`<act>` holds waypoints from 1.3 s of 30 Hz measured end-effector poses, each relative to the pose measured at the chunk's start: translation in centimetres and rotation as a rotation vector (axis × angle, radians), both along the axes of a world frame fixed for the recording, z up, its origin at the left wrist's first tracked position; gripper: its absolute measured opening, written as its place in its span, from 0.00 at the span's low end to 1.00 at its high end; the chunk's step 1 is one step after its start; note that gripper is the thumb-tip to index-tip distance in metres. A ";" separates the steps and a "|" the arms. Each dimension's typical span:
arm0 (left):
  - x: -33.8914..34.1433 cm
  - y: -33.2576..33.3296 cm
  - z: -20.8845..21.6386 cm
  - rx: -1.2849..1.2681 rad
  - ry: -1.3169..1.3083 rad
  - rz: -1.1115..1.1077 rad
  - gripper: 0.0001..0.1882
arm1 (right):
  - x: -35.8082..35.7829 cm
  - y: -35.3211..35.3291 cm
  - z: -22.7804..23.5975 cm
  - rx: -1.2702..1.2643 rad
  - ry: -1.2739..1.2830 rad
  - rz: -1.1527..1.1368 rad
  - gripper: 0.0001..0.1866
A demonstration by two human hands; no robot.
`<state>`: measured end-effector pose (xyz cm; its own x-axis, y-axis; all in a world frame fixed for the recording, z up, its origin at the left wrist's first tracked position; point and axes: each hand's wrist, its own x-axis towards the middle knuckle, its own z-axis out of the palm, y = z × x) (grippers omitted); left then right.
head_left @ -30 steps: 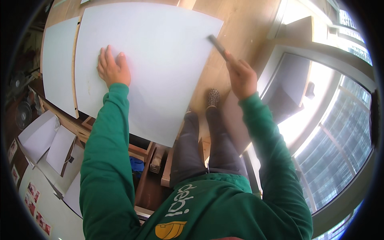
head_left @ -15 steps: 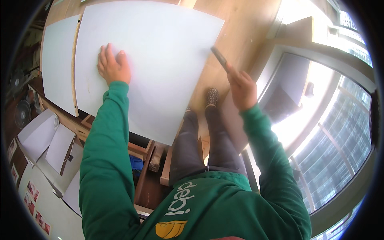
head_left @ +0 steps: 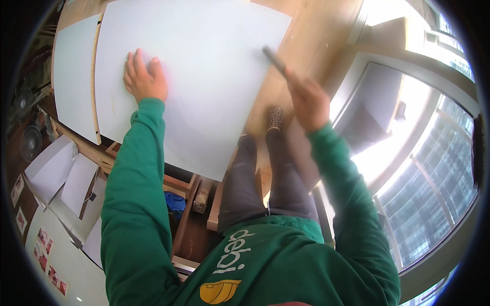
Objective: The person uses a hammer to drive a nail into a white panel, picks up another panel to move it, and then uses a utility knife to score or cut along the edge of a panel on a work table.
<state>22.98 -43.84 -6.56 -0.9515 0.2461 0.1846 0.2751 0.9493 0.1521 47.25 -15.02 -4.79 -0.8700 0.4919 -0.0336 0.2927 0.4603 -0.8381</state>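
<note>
My left hand (head_left: pixel 145 79) lies flat on a large white panel (head_left: pixel 199 112), fingers stretched out and the thumb a little apart. My right hand (head_left: pixel 309 104) is closed on a narrow, flat grey tool, apparently a file (head_left: pixel 274 60), whose far end points up and left across the panel's right edge. Motion smears the hand and the tool. Whether the tool touches the edge I cannot tell.
A second white panel (head_left: pixel 74 81) lies to the left, with a brown strip (head_left: pixel 94 76) along the gap. Under the near edge are wooden drawers holding a blue cloth-like thing (head_left: pixel 175 202). Windows (head_left: pixel 434 183) stand at the right, a fan (head_left: pixel 31 143) at the far left.
The file and my right hand have shifted slightly up and left relative to the panel's right edge. My left hand stays on the panel; the whole view has tilted a little.
</note>
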 end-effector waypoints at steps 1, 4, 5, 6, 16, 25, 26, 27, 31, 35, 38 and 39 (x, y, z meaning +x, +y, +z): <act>0.0 0.1 0.1 -0.001 -0.004 0.000 0.29 | 1.4 -0.7 -0.1 -0.031 0.000 0.001 0.19; 0.1 0.3 0.2 0.004 -0.009 -0.010 0.29 | 2.4 -2.0 -0.5 -0.061 0.011 -0.038 0.19; 0.1 0.4 0.3 0.007 -0.010 -0.015 0.29 | 1.8 -1.7 -0.9 -0.042 0.005 -0.039 0.19; 0.0 0.5 0.3 0.011 -0.006 -0.017 0.29 | -0.1 -1.0 -0.7 -0.025 -0.001 -0.043 0.19; 0.0 0.1 0.0 -0.002 -0.001 -0.006 0.29 | 3.2 -2.7 -0.4 -0.113 -0.026 -0.027 0.20; -0.3 0.3 -0.2 -0.004 0.001 -0.018 0.30 | -6.3 1.6 -1.8 -0.119 0.151 -0.173 0.18; -0.4 0.0 -0.3 -0.005 -0.002 -0.018 0.29 | -4.7 1.2 -1.3 -0.071 0.101 -0.142 0.17; -0.2 -0.2 -0.3 -0.008 -0.005 -0.005 0.29 | -3.1 0.6 -0.7 -0.022 0.050 -0.105 0.17; 0.1 0.1 0.0 -0.005 -0.006 0.002 0.29 | 2.1 -1.5 -1.1 -0.122 0.048 -0.095 0.17; 0.0 0.6 0.2 -0.004 -0.006 -0.011 0.30 | -4.2 1.9 -3.8 -0.116 0.149 -0.190 0.18; -0.2 0.8 -0.1 0.006 -0.008 -0.022 0.30 | -7.9 3.8 -2.8 -0.206 0.248 -0.258 0.17; -0.3 0.7 -0.1 0.013 -0.007 -0.026 0.30 | -8.3 3.9 -2.4 -0.239 0.257 -0.268 0.17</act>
